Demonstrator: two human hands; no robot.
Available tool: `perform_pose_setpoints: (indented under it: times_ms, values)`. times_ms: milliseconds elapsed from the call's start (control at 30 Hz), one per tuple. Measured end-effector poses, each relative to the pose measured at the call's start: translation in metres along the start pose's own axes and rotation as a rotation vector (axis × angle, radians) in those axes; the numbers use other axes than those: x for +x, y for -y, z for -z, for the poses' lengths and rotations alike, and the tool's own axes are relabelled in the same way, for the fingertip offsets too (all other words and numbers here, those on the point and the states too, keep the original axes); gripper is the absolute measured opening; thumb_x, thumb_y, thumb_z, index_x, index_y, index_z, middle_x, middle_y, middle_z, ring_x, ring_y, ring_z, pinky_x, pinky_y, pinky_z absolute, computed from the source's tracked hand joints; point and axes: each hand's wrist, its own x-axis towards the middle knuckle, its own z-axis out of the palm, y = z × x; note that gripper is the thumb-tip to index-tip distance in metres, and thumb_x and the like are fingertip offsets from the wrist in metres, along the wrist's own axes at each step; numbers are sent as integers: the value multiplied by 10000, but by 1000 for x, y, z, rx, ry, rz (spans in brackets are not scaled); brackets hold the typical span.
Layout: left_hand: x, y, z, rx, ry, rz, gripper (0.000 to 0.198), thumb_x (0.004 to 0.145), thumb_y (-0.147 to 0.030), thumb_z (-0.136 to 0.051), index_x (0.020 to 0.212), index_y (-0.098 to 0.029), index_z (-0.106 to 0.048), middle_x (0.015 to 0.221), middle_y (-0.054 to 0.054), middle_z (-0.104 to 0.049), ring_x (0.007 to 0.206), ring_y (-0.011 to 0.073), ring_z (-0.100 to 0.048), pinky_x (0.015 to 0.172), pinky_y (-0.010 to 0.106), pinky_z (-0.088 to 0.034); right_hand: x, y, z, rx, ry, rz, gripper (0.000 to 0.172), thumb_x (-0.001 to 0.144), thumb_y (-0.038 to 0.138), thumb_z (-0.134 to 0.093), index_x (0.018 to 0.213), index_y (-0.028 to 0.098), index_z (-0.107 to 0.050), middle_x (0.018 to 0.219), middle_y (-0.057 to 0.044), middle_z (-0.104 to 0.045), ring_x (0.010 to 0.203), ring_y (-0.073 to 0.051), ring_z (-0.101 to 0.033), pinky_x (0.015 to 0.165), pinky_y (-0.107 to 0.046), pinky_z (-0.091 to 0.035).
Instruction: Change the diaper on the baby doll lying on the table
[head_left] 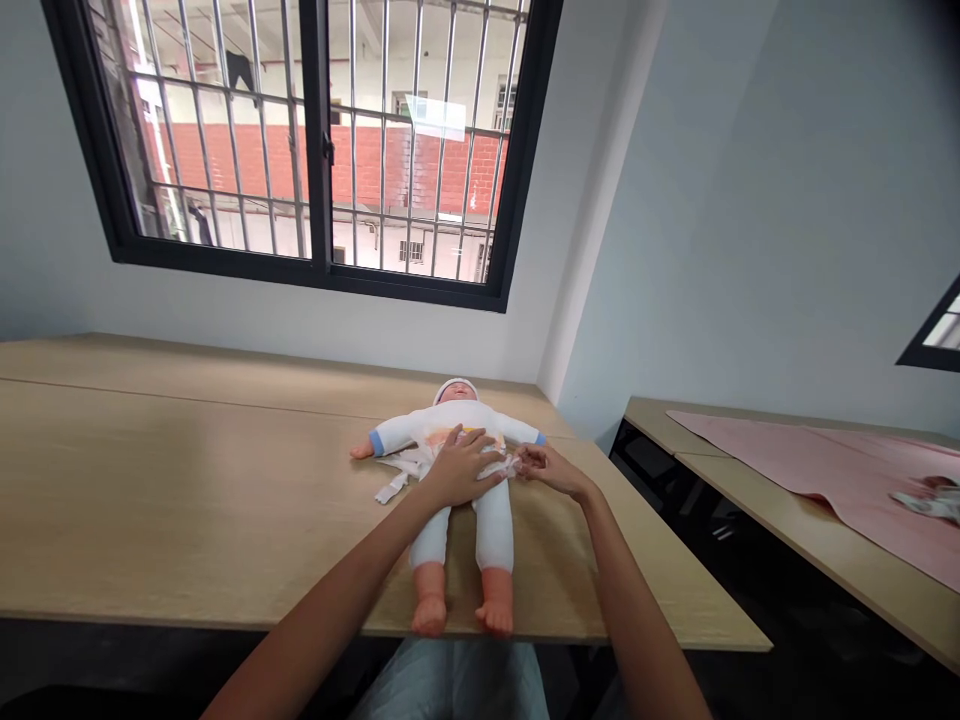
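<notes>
A baby doll (495, 530) in a white outfit with blue cuffs and a white cap lies on its back on the wooden table, feet toward me. Around its waist is a diaper (439, 437) with an orange and yellow print; a white tab sticks out at the left. My left hand (463, 468) lies on the doll's belly with fingers spread. Beside the doll's right-hand hip in the picture, my right hand (550, 470) pinches the diaper's white side edge with bent fingers.
The table (187, 500) stands against the wall under a barred window (322, 275). A second table (772, 490) at the right bears a pink cloth (810, 460) and a small whitish item (930, 502). A dark gap separates the tables.
</notes>
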Motion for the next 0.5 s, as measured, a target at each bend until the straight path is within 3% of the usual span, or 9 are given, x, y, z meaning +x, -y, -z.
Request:
perform_pose_setpoints:
  times_ms: [100,300,500]
  values:
    - [0,0,0,26,4,-14,333,951,-461,-431,1126,-281,-650,1243,44,-623,1290,259,-450,1129,548,-223,2,3,1,8,-179,134,284,813,458,-657,898,194,-595,875,-9,-588,827,-154,-549,789,-277,-445]
    - [1,-1,0,94,22,-87,345,980,-444,-377,1102,-244,-630,1234,40,-628,1289,251,-442,1114,546,-234,19,-5,-15,41,-346,227,292,805,473,-652,912,207,-595,1008,-46,-598,939,-192,-570,836,-310,-467]
    - [5,-6,0,216,35,-233,266,981,-344,-416,973,-170,-617,1059,62,-675,1052,217,-558,965,401,-405,37,-13,-36,-80,-524,249,293,811,477,-625,901,200,-600,960,-61,-595,903,-216,-585,811,-353,-478]
